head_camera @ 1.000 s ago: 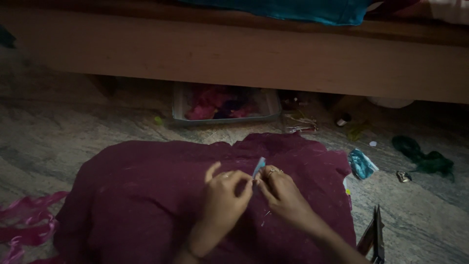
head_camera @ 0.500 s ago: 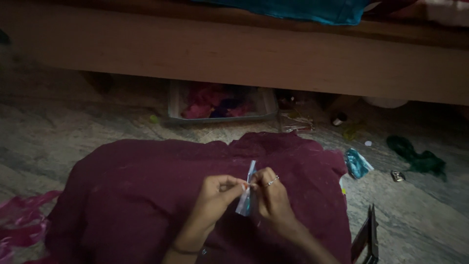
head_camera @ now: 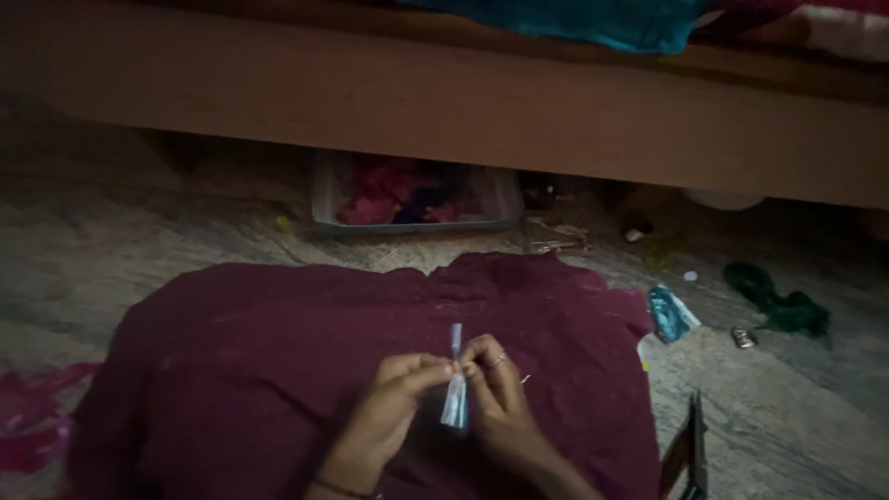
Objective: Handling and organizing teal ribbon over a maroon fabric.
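Pink scraps (head_camera: 32, 417) lie on the floor (head_camera: 139, 231) at the left edge. Next comes a maroon cloth (head_camera: 259, 370) spread flat. Over its middle, the left hand (head_camera: 394, 407) pinches a thin pale strip (head_camera: 455, 393) between thumb and fingertips; the right hand (head_camera: 495, 393), wearing a ring, pinches the same strip, which stands nearly upright between them. Beyond the cloth's far edge sits a tray (head_camera: 412, 199) under the bed frame (head_camera: 463, 102). Right of the cloth lie a blue packet (head_camera: 669, 313), scissors (head_camera: 687, 449) and green cloth (head_camera: 778, 301).
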